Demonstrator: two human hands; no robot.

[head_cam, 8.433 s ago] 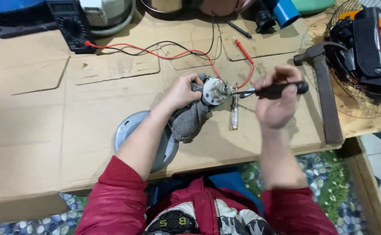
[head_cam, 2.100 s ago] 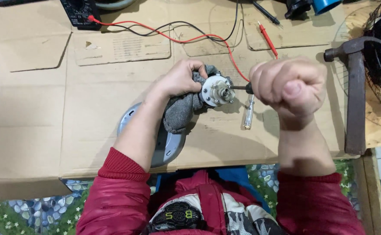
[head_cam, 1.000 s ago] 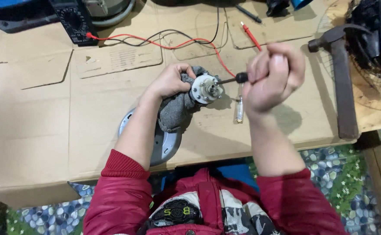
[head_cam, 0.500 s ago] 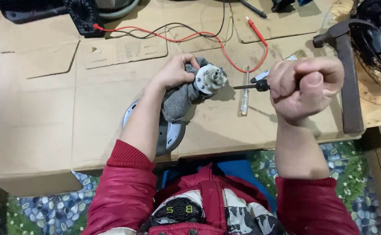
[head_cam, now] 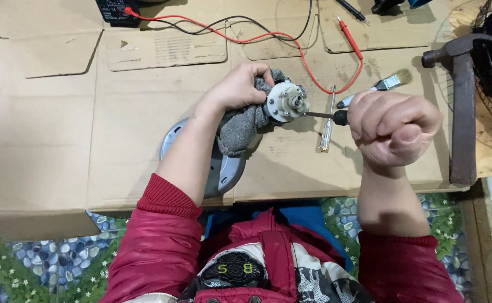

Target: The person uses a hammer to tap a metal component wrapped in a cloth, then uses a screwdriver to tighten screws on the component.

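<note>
L hand [head_cam: 240, 87] clamps rag-wrapped motor [head_cam: 285, 102] on worktop [head_cam: 145, 112], centre. R hand [head_cam: 395, 132] fisted tight on screwdriver [head_cam: 324, 115], tip at motor face. Risk: tip slips off screw, jabs L fingers; rag grip may let motor rotate.

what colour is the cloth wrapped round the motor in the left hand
Grey: the cloth under the left hand shows best in the head view.
</note>
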